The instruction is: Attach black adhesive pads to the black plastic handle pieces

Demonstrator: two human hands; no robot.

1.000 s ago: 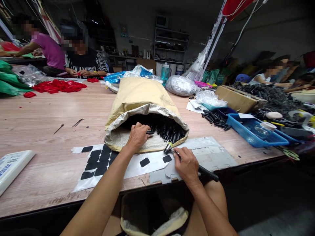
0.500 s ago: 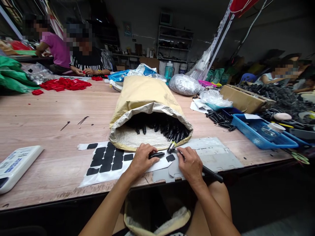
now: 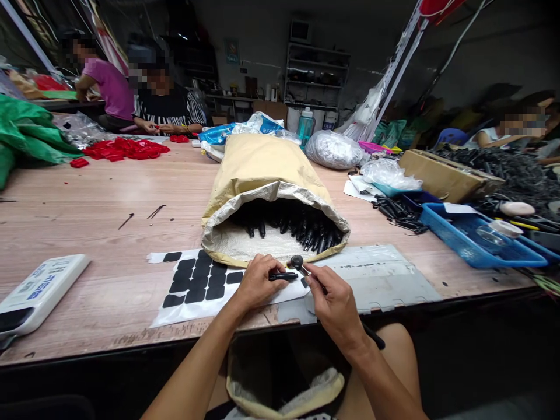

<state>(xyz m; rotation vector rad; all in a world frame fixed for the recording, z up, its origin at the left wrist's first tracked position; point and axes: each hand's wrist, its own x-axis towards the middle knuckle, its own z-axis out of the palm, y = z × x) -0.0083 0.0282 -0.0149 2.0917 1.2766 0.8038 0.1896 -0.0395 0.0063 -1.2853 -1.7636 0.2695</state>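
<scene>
My left hand [image 3: 258, 283] pinches a slim black pen-shaped part [image 3: 283, 276] that lies low over the white backing sheet. In my right hand [image 3: 335, 297] is a small hammer [image 3: 297, 262], its round dark face turned up beside the part's tip; part of the handle is hidden by my hand. Rows of black rounded-square pads [image 3: 199, 280] sit on the white sheet [image 3: 172, 318] to the left of my left hand. Just beyond both hands lies an open tan sack [image 3: 266, 163] with several similar black parts [image 3: 315, 233] inside its mouth.
A grey board [image 3: 380, 274] lies under my right side. At left is a white scale-like device [image 3: 48, 291]. On the right stand a blue basket [image 3: 485, 251] and a cardboard box [image 3: 450, 175]. Red pieces [image 3: 126, 150] are heaped far left, near two people. A second sack [image 3: 301, 402] hangs below the edge.
The hammer's head has tipped so its dark face shows upward, and my right hand has rotated and lifted slightly. My left hand still holds the black part. The view has shifted a little.
</scene>
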